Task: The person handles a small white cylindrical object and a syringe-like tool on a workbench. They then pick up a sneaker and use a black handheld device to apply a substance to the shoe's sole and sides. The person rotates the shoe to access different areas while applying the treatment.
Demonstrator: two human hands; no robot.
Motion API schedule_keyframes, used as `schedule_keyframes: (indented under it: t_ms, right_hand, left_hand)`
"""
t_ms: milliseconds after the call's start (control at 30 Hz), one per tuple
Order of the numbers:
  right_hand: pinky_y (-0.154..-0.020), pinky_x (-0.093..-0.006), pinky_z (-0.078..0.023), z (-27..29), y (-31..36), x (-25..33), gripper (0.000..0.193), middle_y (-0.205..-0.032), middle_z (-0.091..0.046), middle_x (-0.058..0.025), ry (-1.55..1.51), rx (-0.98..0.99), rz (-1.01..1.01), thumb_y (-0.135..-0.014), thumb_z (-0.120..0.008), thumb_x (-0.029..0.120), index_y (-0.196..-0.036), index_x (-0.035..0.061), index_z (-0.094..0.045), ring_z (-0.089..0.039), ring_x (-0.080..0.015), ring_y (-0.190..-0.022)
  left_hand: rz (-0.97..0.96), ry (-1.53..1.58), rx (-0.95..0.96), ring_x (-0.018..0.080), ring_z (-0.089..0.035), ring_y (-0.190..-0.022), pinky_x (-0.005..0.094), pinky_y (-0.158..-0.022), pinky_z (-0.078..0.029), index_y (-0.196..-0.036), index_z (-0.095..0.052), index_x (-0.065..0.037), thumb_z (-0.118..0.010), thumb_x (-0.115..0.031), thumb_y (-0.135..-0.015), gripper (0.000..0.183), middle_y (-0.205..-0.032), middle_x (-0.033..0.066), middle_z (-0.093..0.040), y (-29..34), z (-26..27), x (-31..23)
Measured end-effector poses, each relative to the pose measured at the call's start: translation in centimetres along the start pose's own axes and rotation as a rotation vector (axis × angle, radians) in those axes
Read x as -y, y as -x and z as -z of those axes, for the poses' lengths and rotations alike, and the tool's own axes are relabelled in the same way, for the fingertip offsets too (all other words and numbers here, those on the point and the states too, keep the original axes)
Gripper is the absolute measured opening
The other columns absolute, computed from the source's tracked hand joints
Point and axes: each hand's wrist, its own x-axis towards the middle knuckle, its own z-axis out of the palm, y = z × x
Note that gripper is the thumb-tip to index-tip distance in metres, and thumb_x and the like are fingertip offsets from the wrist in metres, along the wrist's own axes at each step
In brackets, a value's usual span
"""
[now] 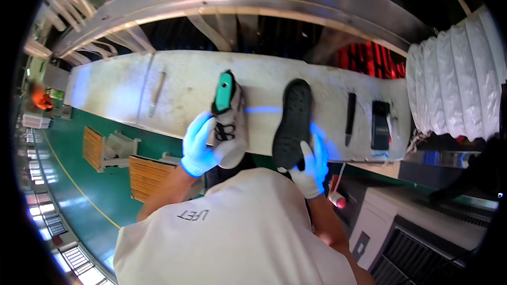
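The left hand's (199, 146) fingers, slightly bent, lie at the shoe's (236, 119) left side, near its toe; whether they grip it, I cannot tell. The right hand's (312, 166) fingers, partly spread, meet the near end of the sole (294, 113); their grip is unclear. A black tool (350, 116) lies on the table (185, 89) beyond them, rightward.

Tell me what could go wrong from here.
The black sole could drop if the right hand loosens, since its near end appears to overhang the white bench. The shoe beside the left hand might slip likewise. The nearby knife-like tool might nick the right hand.
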Motion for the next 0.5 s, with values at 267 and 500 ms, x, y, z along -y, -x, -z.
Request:
schedule_keyframes:
  t_ms: [267,500]
  right_hand:
    - [-0.113,-0.0544,-0.051,-0.7,-0.4,0.2,0.067,-0.157,-0.059,-0.0250,-0.002,-0.086,0.053,-0.072,-0.097,0.028,-0.133,0.0123,-0.075,-0.062,-0.0479,-0.135]
    - [-0.109,-0.0514,-0.056,5.8,-4.4,4.4,0.042,-0.128,-0.077,-0.0119,-0.180,-0.137,0.232,-0.072,-0.087,0.002,-0.113,0.0078,-0.080,-0.068,-0.0402,-0.132]
  left_hand:
    - [-0.151,-0.109,0.215,0.0480,-0.069,-0.117,0.0538,-0.097,-0.058,-0.119,-0.073,-0.005,-0.086,-0.004,-0.069,0.051,-0.129,0.0219,-0.069,4.9,-0.3,0.2]
    - [-0.168,0.019,0.165,0.0366,-0.078,-0.106,0.0426,-0.091,-0.063,-0.121,-0.076,-0.010,-0.086,-0.013,-0.079,0.043,-0.119,0.0157,-0.078,-8.2,2.9,-5.5]
